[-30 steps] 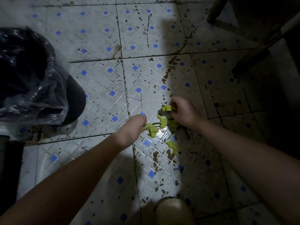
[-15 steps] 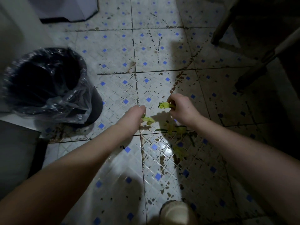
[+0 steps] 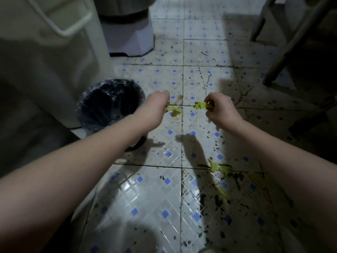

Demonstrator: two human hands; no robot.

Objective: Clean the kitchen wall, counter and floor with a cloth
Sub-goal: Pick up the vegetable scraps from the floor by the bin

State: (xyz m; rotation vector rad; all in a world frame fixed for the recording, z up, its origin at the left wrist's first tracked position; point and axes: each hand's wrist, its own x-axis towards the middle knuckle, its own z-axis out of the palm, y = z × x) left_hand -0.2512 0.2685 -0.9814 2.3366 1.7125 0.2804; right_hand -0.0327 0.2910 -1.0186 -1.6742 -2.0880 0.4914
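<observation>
Both my hands are raised above the dirty white floor tiles with blue diamonds. My left hand grips a few yellow-green vegetable scraps and sits just right of a black-lined trash bin. To its right, apart from it, my right hand pinches another green scrap. More green scraps lie on the floor under my right forearm. No cloth is in view.
A pale cabinet with a handle fills the left side. A white appliance base stands at the back. Dark chair or table legs cross the upper right. Dark specks cover the tiles.
Both hands have lifted off the floor holding scraps and moved up and apart. The left hand now sits closer to the bin. The view has tilted up.
</observation>
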